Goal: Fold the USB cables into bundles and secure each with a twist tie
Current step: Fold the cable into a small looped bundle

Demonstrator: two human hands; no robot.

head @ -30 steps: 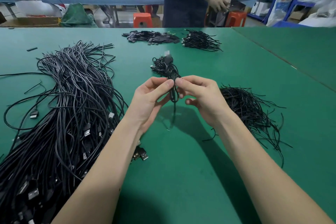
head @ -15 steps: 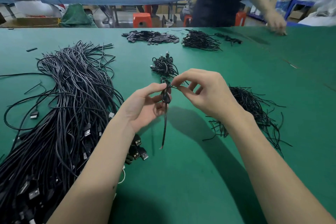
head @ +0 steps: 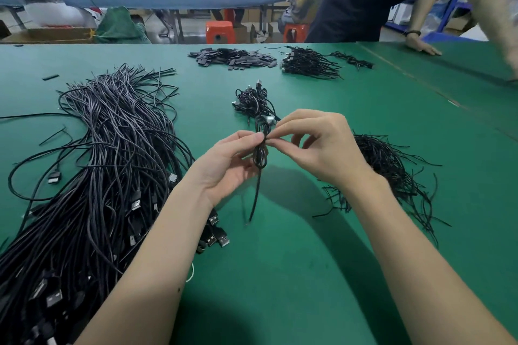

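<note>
A folded black USB cable bundle [head: 261, 152] hangs between my hands over the green table [head: 294, 274], one loose end trailing down to the mat. My left hand [head: 227, 165] pinches the bundle's middle from the left. My right hand [head: 314, 145] pinches at the same spot from the right with thumb and forefinger; the twist tie there is too thin to make out. A large heap of loose USB cables [head: 92, 176] lies at the left. A pile of black twist ties [head: 389, 171] sits at the right. Finished bundles [head: 253, 102] lie just beyond my hands.
Further back lie a pile of small black flat pieces [head: 232, 56] and another heap of short black cables [head: 308, 66]. A person in dark clothes leans on the table's far right, one hand [head: 423, 47] flat on it. Others sit at a blue table behind.
My right hand has dropped slightly and its fingertips have closed in on the bundle's middle beside my left fingers. The person at the far side has shifted further right.
</note>
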